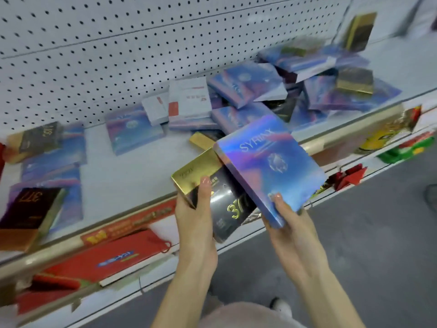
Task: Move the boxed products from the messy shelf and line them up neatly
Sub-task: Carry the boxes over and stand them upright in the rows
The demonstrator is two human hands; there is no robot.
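My left hand [196, 209] grips a black and gold box [224, 197] marked 377, thumb on its top face. My right hand [288, 221] holds a shiny blue-purple box [269, 162] labelled SYRINX by its near corner. The blue box overlaps the black one. Both are held in front of the shelf's front edge. On the white shelf [132, 171] a messy heap of blue boxes [314, 91] lies at the right. White boxes [189, 98] sit in the middle. More blue boxes [56, 162] and a black and gold box [26, 211] lie at the left.
A white pegboard wall [118, 43] backs the shelf. A gold box [359, 31] stands upright at the far right. A lower shelf holds a red flat package [106, 259] and red and green items [402, 150]. Grey floor [378, 233] lies to the right.
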